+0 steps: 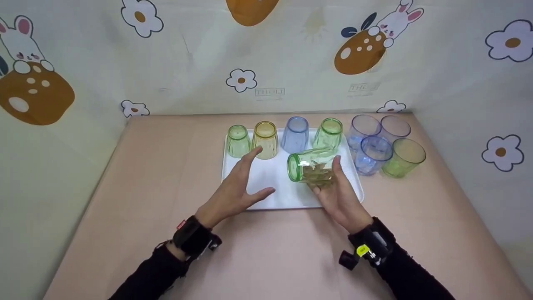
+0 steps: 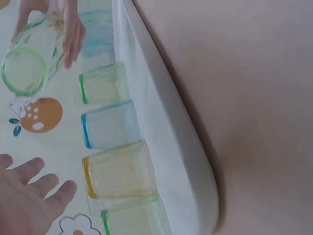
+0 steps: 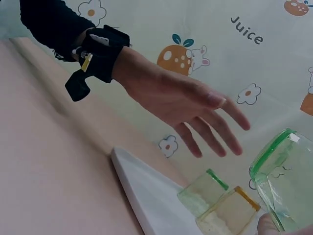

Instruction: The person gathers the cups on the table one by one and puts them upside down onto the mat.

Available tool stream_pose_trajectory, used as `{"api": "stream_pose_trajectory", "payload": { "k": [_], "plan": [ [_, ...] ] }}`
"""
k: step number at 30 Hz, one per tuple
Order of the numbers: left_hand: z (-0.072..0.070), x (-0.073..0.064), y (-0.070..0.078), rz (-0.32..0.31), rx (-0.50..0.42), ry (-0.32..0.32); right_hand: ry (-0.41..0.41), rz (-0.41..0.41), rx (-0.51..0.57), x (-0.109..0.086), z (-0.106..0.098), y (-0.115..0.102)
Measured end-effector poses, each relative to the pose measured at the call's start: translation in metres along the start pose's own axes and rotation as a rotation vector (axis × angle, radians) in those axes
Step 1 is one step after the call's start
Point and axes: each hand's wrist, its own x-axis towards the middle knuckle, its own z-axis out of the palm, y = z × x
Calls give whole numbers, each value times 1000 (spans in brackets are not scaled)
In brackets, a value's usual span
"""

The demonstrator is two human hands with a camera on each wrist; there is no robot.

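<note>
My right hand (image 1: 339, 200) grips a clear green glass (image 1: 314, 166), tipped on its side over the white tray (image 1: 275, 191), its thick base toward the left. In the right wrist view the same green glass (image 3: 288, 176) shows at the lower right, with only fingertips visible. My left hand (image 1: 235, 189) hovers over the tray's left side, fingers spread, thumb apart, holding nothing. Along the tray's back edge stand upside-down glasses: a small green glass (image 1: 238, 141), a yellow glass (image 1: 265, 141), a blue glass (image 1: 295, 135) and another green glass (image 1: 329, 133).
Right of the tray stand several upright glasses, among them a blue glass (image 1: 373, 155) and a yellow-green glass (image 1: 403, 158). A patterned curtain (image 1: 200, 54) hangs behind the pinkish tabletop (image 1: 166, 166) and at its sides.
</note>
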Motion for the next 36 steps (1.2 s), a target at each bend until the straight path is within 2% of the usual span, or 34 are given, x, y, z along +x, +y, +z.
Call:
{"api": "stream_pose_trajectory", "payload": {
  "k": [4, 11, 17, 24, 30, 36],
  "plan": [
    [8, 4, 6, 81, -40, 46, -22, 64, 97, 0, 7, 5],
    [20, 9, 12, 119, -139, 78, -64, 156, 168, -3, 17, 11],
    [27, 13, 19, 170, -206, 121, -115, 204, 156, -6, 23, 16],
    [35, 14, 24, 283, -204, 166, -198, 241, 119, -7, 26, 25],
    [37, 13, 28, 383, -282, 196, -239, 289, 109, -7, 29, 31],
    [37, 10, 28, 381, -301, 196, -229, 321, 97, -7, 27, 33]
  ]
}}
